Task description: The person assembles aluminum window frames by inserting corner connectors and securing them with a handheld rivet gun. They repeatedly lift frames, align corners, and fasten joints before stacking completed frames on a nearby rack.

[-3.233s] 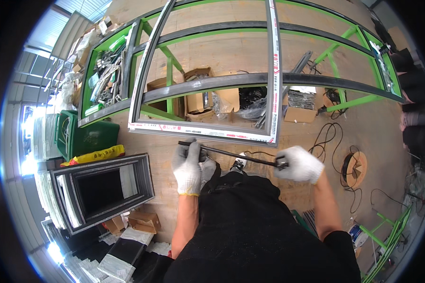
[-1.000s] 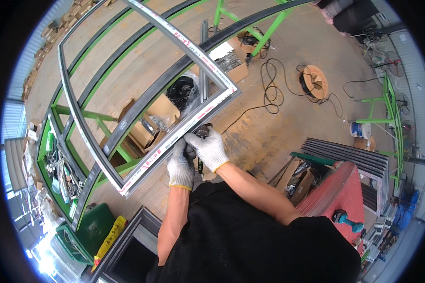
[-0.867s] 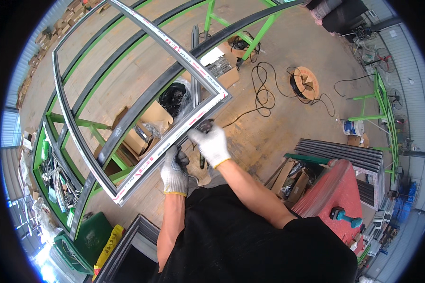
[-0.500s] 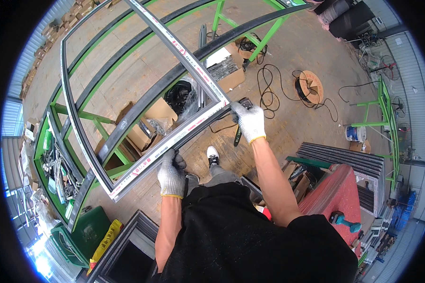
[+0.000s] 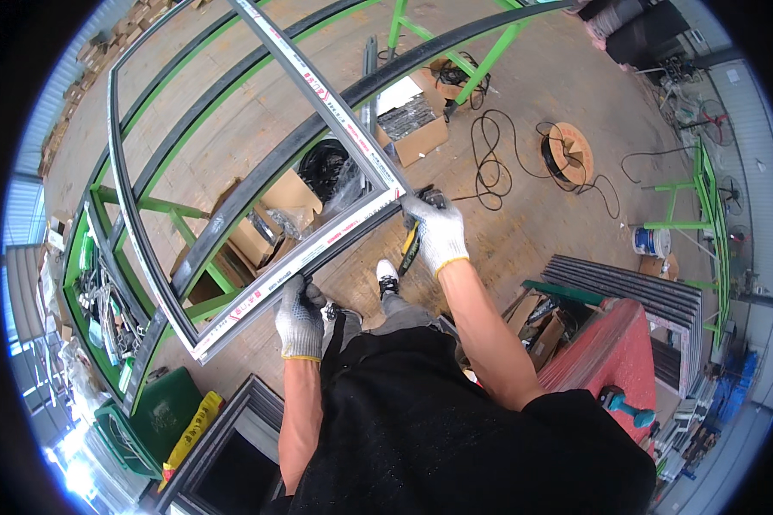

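Both hands (image 5: 299, 319) (image 5: 434, 230) have spread apart along the window frame (image 5: 301, 253)

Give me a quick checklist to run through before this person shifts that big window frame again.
1. Left hand gripping the frame's near rail: ok.
2. Right hand at the frame's corner: ok, but it also holds a yellow-handled tool; firmness cannot tell.
3. Frame resting on the green stand: ok.
4. Floor by the feet: not ok, black cables and cardboard boxes lie close.
5. Gloves on both hands: ok.
6. Far end of frame free of snags: cannot tell.
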Motion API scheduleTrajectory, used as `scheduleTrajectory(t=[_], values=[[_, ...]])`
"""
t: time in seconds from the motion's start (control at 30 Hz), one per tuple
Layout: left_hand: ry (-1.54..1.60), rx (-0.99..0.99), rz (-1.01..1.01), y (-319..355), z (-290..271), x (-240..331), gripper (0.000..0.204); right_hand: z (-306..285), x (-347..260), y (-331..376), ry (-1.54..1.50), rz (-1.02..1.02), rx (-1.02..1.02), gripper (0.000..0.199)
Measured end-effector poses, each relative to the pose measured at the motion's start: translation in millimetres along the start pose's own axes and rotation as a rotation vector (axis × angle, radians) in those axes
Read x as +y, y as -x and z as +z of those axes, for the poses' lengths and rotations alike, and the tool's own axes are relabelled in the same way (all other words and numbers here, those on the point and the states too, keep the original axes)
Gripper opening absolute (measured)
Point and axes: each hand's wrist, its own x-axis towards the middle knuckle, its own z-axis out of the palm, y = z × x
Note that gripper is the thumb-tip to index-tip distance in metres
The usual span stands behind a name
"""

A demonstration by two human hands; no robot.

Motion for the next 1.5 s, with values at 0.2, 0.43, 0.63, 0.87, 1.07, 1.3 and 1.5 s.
scheduleTrajectory(t=[0.2,0.43,0.63,0.87,1.07,1.3,1.5], values=[[-0.055,0.060,0.174,18,-35,13,0.014,-19,-20,43,0.428,0.172,-0.345,0.023],[0.118,0.294,0.445,33,-135,60,0.008,-15,-69,44,1.140,-0.111,-0.957,0.020],[0.097,0.515,0.593,56,-154,60,0.027,53,-61,31,1.119,-0.313,-0.961,0.020],[0.251,0.321,0.413,121,-60,-52,0.033,150,-38,-1,0.920,-0.635,-1.150,0.034],[0.203,0.505,0.482,104,-47,-54,0.028,249,-53,-24,1.364,-1.085,-1.246,0.041],[-0.155,0.765,0.495,102,-43,-47,0.035,242,-45,-10,1.622,-1.066,-1.167,0.048],[-0.067,0.776,0.577,113,-111,-38,0.031,202,-35,23,1.590,-0.973,-1.191,0.047]])
